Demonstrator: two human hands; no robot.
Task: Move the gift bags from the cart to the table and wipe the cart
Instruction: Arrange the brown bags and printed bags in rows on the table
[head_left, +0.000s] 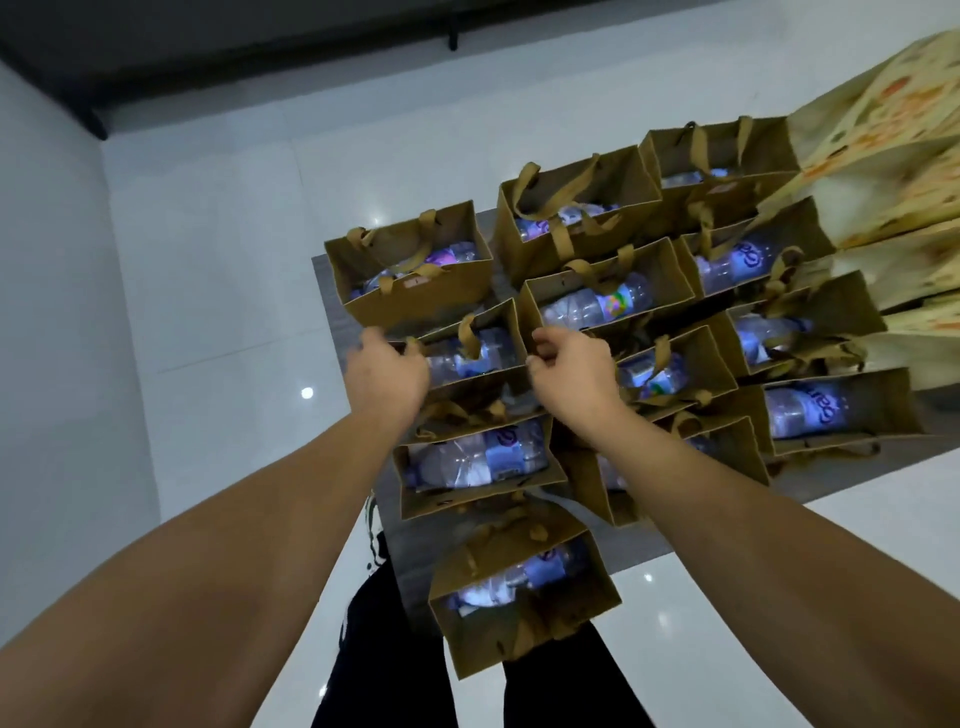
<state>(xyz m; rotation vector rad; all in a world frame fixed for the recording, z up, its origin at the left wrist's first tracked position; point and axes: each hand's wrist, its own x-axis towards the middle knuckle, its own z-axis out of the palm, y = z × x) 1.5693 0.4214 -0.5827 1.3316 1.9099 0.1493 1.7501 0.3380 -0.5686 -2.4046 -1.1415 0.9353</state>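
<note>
Both hands, left (387, 364) and right (569, 366), pinch the bag (470, 348) at 12 o'clock; it is best lifted straight up, clear of its neighbours.

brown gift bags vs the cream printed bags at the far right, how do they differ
The brown gift bags are plain brown; the cream printed bags are pale with an orange pattern. The brown gift bags stand open and show water bottles; the cream printed bags show no contents. The left hand and right hand reach the brown gift bags, not the cream printed bags. Both crowd one grey surface.
</note>
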